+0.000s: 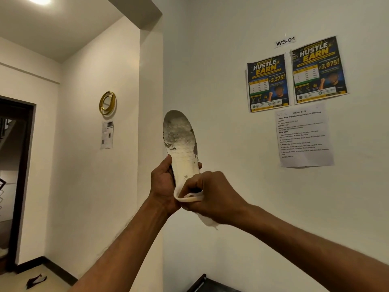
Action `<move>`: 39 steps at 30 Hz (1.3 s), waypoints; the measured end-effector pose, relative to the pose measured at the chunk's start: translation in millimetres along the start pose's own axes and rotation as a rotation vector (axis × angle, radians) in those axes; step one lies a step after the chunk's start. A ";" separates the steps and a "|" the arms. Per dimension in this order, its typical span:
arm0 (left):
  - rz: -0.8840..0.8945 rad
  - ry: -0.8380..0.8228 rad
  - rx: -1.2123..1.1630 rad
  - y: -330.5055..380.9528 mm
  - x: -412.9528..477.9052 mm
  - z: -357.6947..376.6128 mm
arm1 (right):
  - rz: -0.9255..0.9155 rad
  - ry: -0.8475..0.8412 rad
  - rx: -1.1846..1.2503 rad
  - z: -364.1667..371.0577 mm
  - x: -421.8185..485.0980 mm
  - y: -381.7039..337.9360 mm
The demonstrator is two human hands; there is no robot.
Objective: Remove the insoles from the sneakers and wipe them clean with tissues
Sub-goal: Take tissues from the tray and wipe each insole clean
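Both hands are up before the white wall (221, 85) in my head view: left hand (163, 184) has its fingers curled round the waist of the upright, grey-stained white foam insole (181, 140), and right hand (212, 197) pinches a crumpled white tissue (207, 221) against its bent heel. Pressing harder could, I judge, crease the foam, shred the tissue, or twist the insole loose.

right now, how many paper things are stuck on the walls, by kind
dark blue and yellow "hustle & earn" posters: 2
white printed paper sheets: 2
small white "ws-01" label: 1
total: 5
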State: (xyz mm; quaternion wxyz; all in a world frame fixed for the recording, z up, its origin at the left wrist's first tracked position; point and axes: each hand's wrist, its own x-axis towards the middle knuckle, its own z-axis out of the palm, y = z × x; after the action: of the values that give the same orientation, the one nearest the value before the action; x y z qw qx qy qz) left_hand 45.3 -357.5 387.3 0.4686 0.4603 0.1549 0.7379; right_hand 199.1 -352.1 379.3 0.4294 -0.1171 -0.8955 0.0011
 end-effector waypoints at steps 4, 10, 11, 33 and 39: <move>-0.015 0.006 0.029 0.0 -1.3 -5.0 | 0.032 -0.058 -0.051 -13.0 3.6 6.0; -0.005 0.002 0.041 1.6 -1.2 -2.6 | -0.037 -0.096 -0.055 -5.7 -4.3 -1.3; -0.010 0.006 0.038 -0.3 -0.8 -3.4 | -0.015 -0.089 -0.070 -8.2 -2.0 0.6; 0.027 0.011 0.003 -0.8 -2.1 6.3 | 0.079 0.049 -0.060 -22.8 14.1 0.6; 0.020 0.016 0.003 -5.7 -3.7 6.8 | 0.154 0.031 -0.130 -29.1 17.9 9.3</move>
State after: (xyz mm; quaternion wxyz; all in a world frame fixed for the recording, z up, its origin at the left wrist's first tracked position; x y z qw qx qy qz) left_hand 54.5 -359.1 385.2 0.4591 0.4568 0.1551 0.7460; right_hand 212.6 -342.1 410.4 0.4332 -0.2133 -0.8753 -0.0256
